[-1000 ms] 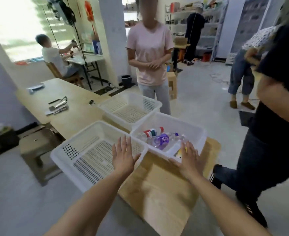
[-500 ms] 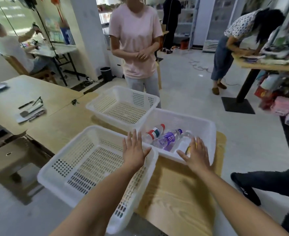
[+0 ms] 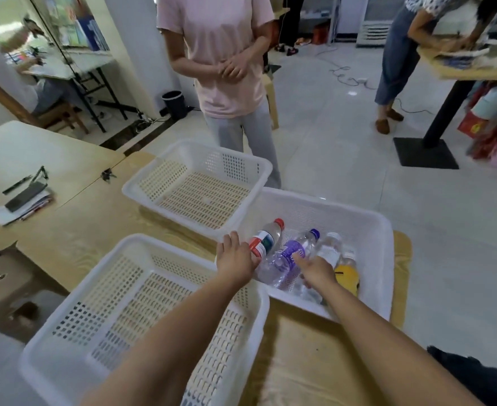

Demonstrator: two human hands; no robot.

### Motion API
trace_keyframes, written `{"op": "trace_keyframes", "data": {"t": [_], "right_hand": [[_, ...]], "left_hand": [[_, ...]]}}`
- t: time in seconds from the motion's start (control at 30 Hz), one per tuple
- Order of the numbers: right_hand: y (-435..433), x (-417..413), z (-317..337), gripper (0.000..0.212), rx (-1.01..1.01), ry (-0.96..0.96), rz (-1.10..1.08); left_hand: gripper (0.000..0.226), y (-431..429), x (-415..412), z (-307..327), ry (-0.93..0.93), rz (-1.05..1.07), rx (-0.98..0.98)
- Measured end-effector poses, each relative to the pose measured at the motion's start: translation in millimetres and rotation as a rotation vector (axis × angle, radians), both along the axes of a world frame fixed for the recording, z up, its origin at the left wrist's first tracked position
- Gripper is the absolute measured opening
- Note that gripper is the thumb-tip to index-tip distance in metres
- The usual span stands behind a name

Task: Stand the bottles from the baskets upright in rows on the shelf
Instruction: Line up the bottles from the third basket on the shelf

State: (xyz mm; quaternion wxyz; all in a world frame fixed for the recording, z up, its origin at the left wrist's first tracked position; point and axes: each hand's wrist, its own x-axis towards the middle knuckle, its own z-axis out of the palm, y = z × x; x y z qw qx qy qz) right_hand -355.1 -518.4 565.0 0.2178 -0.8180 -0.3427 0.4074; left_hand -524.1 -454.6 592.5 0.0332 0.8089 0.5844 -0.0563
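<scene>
White plastic basket [image 3: 373,230], centre right: left hand [image 3: 235,259] is gripping red-capped clear bottle [image 3: 266,240]; right hand [image 3: 314,271] is touching purple-labelled bottle [image 3: 291,253], grip unclear.

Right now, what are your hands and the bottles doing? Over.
Left grip curled on red-capped bottle. Right grip touching purple-label bottle, hold unclear. Bottles all lying flat in white basket. Nothing in the way.

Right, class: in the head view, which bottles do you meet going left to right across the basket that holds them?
red-capped bottle → purple-labelled bottle → white-capped clear bottle → orange drink bottle
</scene>
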Motion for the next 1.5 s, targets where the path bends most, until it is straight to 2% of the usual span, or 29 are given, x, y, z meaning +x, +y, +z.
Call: {"op": "trace_keyframes", "data": {"t": [0.13,0.2,0.3,0.43,0.53,0.7,0.77,0.83,0.93,1.07,1.17,1.23,1.3,1.33,1.43,1.5], "right_hand": [[19.8,-16.5,-15.4,0.042,-0.071,0.406,-0.162],[26.2,-26.1,-26.8,0.052,-0.072,0.597,-0.249],[31.6,-31.9,-41.3,0.072,-0.059,0.786,-0.401],[32.3,-26.8,-44.3,0.057,0.011,0.958,-0.493],[31.7,-26.2,-42.0,0.053,0.049,0.925,-0.520],[34.2,-12.8,-33.1,0.064,-0.026,0.554,-0.520],[32.9,-6.7,-30.6,0.057,-0.020,0.490,-0.508],[32.3,-4.6,-28.5,0.053,-0.019,0.477,-0.486],[34.2,-4.2,-29.3,0.059,-0.055,0.559,-0.470],[34.5,-0.1,-24.1,0.063,-0.085,0.651,-0.424],[31.1,5.1,-18.5,0.047,-0.096,0.775,-0.443],[26.6,11.6,-17.5,0.041,-0.103,0.857,-0.461],[21.3,16.7,-18.0,0.044,-0.092,0.917,-0.469],[19.3,18.9,-18.3,0.046,-0.083,0.944,-0.469],[15.3,23.8,-21.2,0.062,-0.074,0.968,-0.473],[15.3,25.0,-21.2,0.065,-0.082,0.968,-0.465]], "left_hand": [[0.047,10.0,14.3,-12.6,-0.032,0.062,-0.099],[0.048,17.0,19.6,-15.5,0.019,0.082,-0.171],[0.049,24.4,25.0,-18.1,0.110,0.048,-0.219],[0.043,36.1,25.0,-17.5,0.108,0.002,-0.234],[0.041,48.6,25.4,-13.1,0.032,0.040,-0.271],[0.067,59.8,35.5,-16.7,-0.019,0.162,-0.495],[0.076,58.1,37.8,-21.2,-0.128,0.265,-0.578],[0.086,57.0,37.0,-25.8,-0.376,0.419,-0.721],[0.083,60.6,30.2,-24.6,-0.665,0.629,-0.905],[0.060,66.0,17.5,-32.1,-0.850,0.704,-1.054],[0.053,63.9,20.1,-31.0,-0.797,0.652,-1.090],[0.062,63.2,23.0,-27.5,-0.781,0.620,-1.151],[0.075,64.1,22.3,-31.0,-0.832,0.637,-1.195],[0.074,64.6,21.5,-33.6,-0.870,0.654,-1.250],[0.043,59.4,19.1,-32.6,-0.893,0.668,-1.282],[0.042,58.5,18.8,-33.7,-0.887,0.648,-1.273]]}}
